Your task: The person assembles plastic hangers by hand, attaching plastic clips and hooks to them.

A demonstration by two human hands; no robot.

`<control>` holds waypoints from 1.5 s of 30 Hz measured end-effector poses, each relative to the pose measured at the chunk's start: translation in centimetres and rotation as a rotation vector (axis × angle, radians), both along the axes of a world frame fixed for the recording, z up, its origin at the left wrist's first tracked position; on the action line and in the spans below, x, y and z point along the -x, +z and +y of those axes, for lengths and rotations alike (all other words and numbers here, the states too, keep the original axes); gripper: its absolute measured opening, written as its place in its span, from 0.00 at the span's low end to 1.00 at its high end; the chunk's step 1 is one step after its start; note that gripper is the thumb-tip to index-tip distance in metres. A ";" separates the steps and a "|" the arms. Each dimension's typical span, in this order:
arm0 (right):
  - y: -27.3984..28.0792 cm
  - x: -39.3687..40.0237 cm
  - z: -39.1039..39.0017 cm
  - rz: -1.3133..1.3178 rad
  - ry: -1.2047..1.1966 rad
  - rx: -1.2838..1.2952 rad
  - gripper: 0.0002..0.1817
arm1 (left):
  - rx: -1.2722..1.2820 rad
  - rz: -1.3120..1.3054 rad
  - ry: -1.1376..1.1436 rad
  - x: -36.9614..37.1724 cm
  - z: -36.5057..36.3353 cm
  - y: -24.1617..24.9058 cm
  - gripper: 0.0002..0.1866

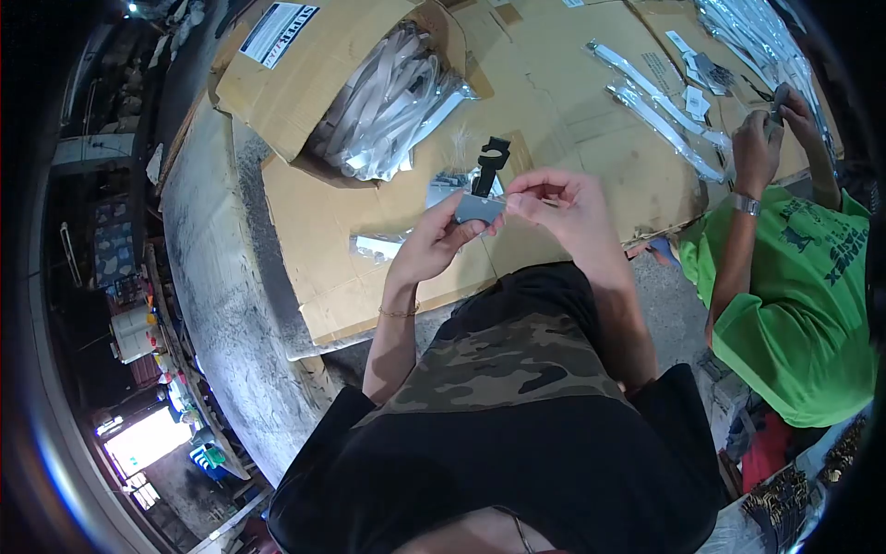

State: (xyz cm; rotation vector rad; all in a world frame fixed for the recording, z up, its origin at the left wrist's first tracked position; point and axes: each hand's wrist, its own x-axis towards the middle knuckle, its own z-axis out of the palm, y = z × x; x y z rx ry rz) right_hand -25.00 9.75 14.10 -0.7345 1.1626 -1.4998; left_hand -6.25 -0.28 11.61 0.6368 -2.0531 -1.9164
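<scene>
My left hand point(429, 242) is closed on a small grey card point(478, 210), thumb on its face, just above the cardboard-covered table. A flat black piece point(489, 168) with a rounded notch at its top sticks up from behind the card. At the card's right edge, the fingers of my right hand point(574, 214) are pinched together; whatever is between them is too small to make out. Behind my left hand lie more grey cards point(445, 187), partly covered. A clear packet with a white strip point(378, 246) rests left of my left wrist.
An open cardboard box point(318, 69) full of plastic-wrapped pale strips point(397, 111) stands at the back left. Wrapped white strips point(660, 106) lie on the cardboard sheet point(554, 92) to the right. A co-worker in a green shirt point(794, 305) handles something dark there.
</scene>
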 end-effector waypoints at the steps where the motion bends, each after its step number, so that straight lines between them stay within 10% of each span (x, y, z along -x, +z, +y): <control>1: 0.2 0.3 0.0 -0.022 0.033 -0.002 0.07 | 0.000 -0.001 -0.003 0.0 -0.1 -0.1 0.11; 45: -0.5 -1.9 1.8 0.138 -0.056 -0.026 0.10 | 0.095 -0.093 0.025 -0.4 1.2 -0.5 0.11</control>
